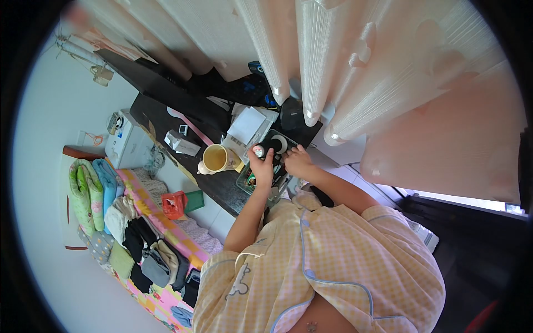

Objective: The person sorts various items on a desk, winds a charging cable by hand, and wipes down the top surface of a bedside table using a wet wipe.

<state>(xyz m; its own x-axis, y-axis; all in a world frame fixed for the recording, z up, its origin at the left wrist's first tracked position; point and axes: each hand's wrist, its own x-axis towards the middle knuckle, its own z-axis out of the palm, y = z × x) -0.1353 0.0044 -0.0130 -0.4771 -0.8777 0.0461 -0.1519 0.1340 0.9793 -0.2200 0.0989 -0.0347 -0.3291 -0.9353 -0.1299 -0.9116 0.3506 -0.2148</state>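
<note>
At the frame's centre, our left hand (261, 169) gripped a dark cylinder (259, 151) over the clear bin (241, 182); our right hand's (298, 161) grip, alongside, we couldn't tell. Among crowded contents, a steady hold served best.

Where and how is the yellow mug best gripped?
By the pale part jutting from its side, probably a handle, coming in from the person's left. The yellow mug stands upright, mouth up, and that part faces away from the left hand. I'd keep it level.
</note>
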